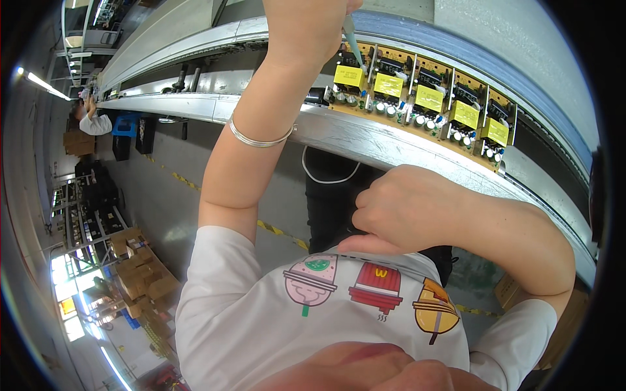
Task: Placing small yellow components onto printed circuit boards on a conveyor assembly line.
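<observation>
At the top edge, my left hand is closed around a pale, tapered glue nozzle; its upper part and some fingers are out of view. The nozzle slants down and its tip reaches the leftmost section of a brown circuit board panel. Along that panel stand several yellow-wrapped transformers, with black parts, metal plates, silver-topped capacitors and whitish blobs. The panel sits along a metal conveyor rail. Close to my chest, my right hand is curled into a fist, apart from the panel, with nothing sticking out of it.
The conveyor runs on to the far left, where another person is beside the line. Blue and black bins stand near that person. Cardboard boxes are stacked at left, and yellow-black tape marks the grey floor.
</observation>
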`<state>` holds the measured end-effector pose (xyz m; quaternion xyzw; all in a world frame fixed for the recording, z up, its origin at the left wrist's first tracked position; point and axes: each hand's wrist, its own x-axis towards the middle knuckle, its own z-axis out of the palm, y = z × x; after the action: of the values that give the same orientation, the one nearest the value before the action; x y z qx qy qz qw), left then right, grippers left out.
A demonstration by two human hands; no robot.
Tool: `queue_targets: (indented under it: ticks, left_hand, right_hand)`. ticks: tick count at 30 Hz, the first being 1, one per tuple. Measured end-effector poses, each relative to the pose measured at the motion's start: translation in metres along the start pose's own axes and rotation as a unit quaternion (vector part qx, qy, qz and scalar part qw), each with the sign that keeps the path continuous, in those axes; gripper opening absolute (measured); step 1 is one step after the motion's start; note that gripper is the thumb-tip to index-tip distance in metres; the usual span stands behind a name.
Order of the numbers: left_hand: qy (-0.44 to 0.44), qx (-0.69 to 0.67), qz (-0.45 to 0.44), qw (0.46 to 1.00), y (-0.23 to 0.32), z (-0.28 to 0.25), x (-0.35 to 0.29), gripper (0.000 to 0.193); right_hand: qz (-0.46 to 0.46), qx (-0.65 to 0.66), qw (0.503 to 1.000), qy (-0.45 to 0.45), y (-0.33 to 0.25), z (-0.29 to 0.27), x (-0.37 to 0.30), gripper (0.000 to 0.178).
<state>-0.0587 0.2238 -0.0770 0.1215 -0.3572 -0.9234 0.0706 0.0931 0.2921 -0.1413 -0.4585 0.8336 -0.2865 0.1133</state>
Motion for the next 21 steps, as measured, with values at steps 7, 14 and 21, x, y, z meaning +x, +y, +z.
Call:
queue_targets:
  ticks: [7, 14, 21]
  left_hand:
    - [-0.521, -0.016, 0.029, 0.853, -0.002, -0.030, 0.043, 0.024]
    - [-0.530, 0.006, 0.017, 0.848, -0.007, -0.035, 0.040, 0.025]
    - [-0.421, -0.035, -0.050, 0.905, -0.018, -0.031, 0.067, 0.032]
  right_hand:
    - [-0.002, 0.000, 1.000, 0.002, 0.000, 0.000, 0.000, 0.052]
    - [0.002, -0.005, 1.000, -0.008, 0.000, -0.001, 0.000, 0.052]
    - [-0.015, 0.007, 0.999, 0.051, 0.001, 0.002, -0.003, 0.048]
